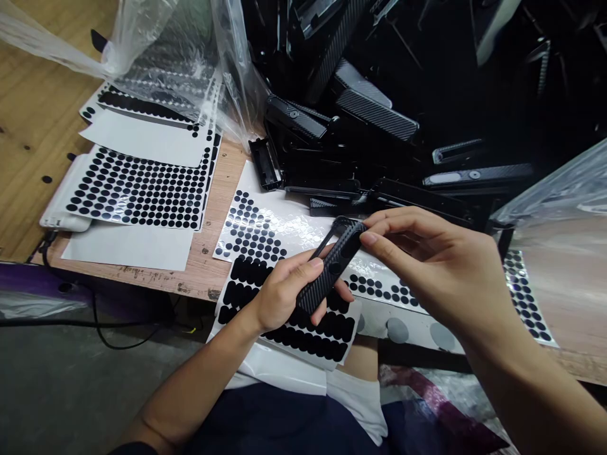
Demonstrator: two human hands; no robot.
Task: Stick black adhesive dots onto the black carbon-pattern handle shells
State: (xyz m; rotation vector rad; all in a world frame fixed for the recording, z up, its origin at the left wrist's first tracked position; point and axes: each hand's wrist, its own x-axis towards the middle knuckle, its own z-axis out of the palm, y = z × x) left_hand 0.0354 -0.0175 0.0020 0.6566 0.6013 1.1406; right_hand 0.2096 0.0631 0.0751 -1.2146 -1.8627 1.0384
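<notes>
My left hand (289, 287) is wrapped round a black plastic casing (334, 268) with a carbon-fibre pattern, thumb on top and fingertips underneath. The casing is tilted, its far end pointing up and right. A round dark spot shows on its upper face. At that far end, my right hand (417, 249) closes thumb and forefinger on the casing's edge; whether a small piece is also between them is hidden. Below the casing, a sheet of black stickers (294, 335) with scalloped strips lies over my lap. A sheet of round black stickers (258, 230) is on the table behind my hands.
A heap of black plastic parts (374, 114) fills the back and right. More dot-sticker sheets (137, 186) are stacked at left beside a white device (66, 196) with a cable. Clear plastic film (237, 69) hangs at the heap's left; another plastic bag (564, 208) lies at right.
</notes>
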